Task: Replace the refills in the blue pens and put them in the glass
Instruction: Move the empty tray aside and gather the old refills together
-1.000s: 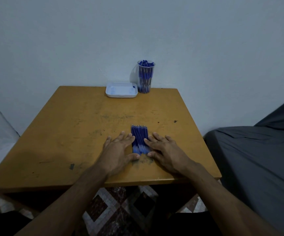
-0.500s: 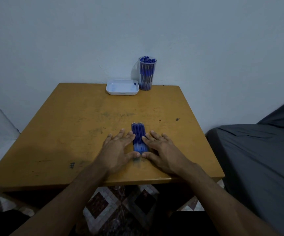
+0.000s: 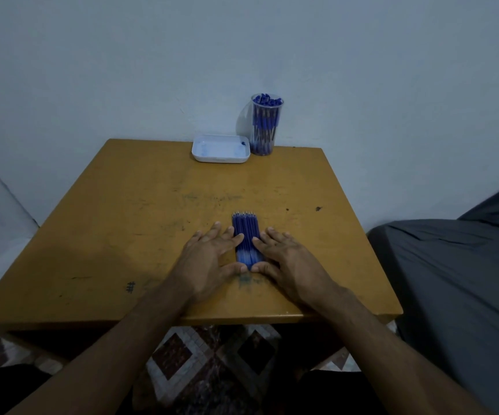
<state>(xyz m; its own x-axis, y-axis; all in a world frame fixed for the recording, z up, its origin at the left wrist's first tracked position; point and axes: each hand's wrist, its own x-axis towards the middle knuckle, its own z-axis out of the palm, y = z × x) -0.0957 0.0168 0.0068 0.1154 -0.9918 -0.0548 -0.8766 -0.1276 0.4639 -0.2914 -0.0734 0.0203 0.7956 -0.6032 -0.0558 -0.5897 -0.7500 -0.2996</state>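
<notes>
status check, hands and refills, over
Left hand and right hand flat, open, flanking the bundle of blue pen refills. Clear glass of blue pens at far edge. Nothing in the way.

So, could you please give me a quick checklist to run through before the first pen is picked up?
1. Refills lie gathered in one bundle on the table: ok.
2. Left hand and right hand flat either side, holding nothing: ok.
3. Glass upright at the far edge, full of blue pens: ok.
4. White tray beside the glass: ok.
5. Pens in the glass already refilled: cannot tell.
</notes>
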